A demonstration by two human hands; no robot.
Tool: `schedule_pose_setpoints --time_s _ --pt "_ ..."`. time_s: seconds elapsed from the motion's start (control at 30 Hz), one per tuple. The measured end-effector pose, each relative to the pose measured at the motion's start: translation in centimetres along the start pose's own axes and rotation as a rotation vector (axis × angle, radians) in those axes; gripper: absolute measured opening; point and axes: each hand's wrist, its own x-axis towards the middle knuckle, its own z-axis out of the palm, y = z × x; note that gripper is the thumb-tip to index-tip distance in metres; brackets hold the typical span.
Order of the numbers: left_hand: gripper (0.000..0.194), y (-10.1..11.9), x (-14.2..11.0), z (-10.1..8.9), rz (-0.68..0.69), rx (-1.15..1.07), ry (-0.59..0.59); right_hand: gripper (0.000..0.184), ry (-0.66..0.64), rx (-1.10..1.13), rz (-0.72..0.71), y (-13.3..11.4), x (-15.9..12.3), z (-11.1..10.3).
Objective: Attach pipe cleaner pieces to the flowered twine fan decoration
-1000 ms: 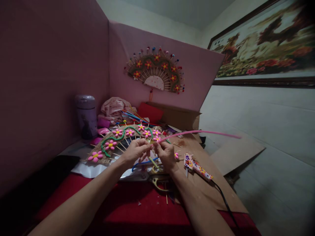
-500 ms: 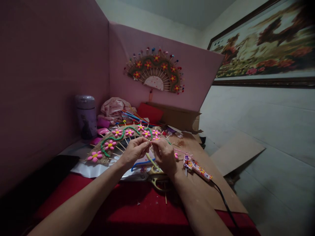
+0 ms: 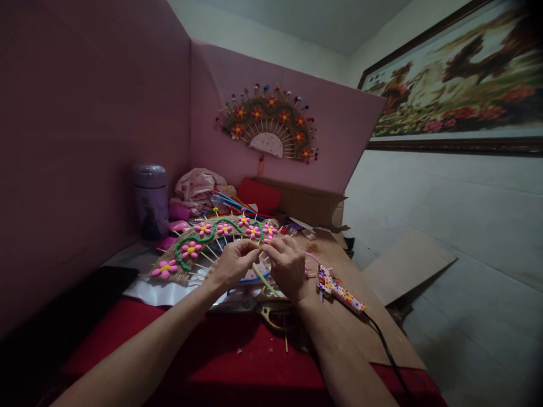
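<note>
My left hand (image 3: pixel 234 263) and my right hand (image 3: pixel 288 267) meet over the fan, thumbs and forefingers pinched close together. A pale yellow-green pipe cleaner (image 3: pixel 265 278) runs up to the pinched fingertips, its lower part slanting down to the right; its upper end is hidden by the fingers. Behind and below lies a twine-covered fan (image 3: pixel 169 257) with thin stick ribs, pink-petalled flowers (image 3: pixel 191 249) and a wavy green strip (image 3: pixel 181 263). My hands cover part of its right side. Scissors (image 3: pixel 267 314) with gold-coloured handles rest below my right hand.
A flower-patterned glue gun (image 3: pixel 341 294) with a black cord lies on cardboard (image 3: pixel 369 333) at the right. A purple tumbler (image 3: pixel 151 200) stands back left, beside crumpled pink cloth (image 3: pixel 199 186). Another decorated fan (image 3: pixel 265 144) hangs on the pink panel (image 3: pixel 339 130).
My right hand has turned slightly, its fingers now reaching farther left toward the left fingertips. The left hand stays nearly in place, still pinching. The view has shifted a little.
</note>
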Motion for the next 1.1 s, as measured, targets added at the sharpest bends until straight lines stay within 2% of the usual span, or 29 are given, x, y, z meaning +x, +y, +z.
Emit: schedule_pose_setpoints --time_s 0.13,0.27,0.57,0.67,0.8,0.97,1.1 --pt "0.023 0.2 0.1 -0.5 -0.037 0.065 -0.049 0.022 -0.029 0.035 -0.067 0.5 -0.1 0.3" --pt "0.025 0.4 0.0 -0.5 -0.09 -0.036 -0.057 0.02 0.014 0.154 0.004 0.7 -0.3 0.8" --pt "0.019 0.1 0.1 0.6 -0.027 -0.488 0.144 0.023 0.213 0.345 0.094 -0.3 0.0 2.3" --pt "0.02 0.3 0.1 0.7 -0.036 -0.543 0.241 0.024 0.229 0.392 0.11 -1.2 0.4 2.5" --pt "0.019 0.7 -0.1 0.6 0.071 -0.393 0.289 0.025 0.185 0.319 0.087 -1.8 0.7 2.0" --pt "0.017 0.6 -0.1 0.2 0.15 -0.084 0.198 0.027 0.162 0.154 0.053 -0.5 0.6 1.1" --pt "0.01 0.3 -0.1 -0.3 0.291 0.246 0.166 0.026 0.101 0.088 -0.012 0.6 0.4 0.6"
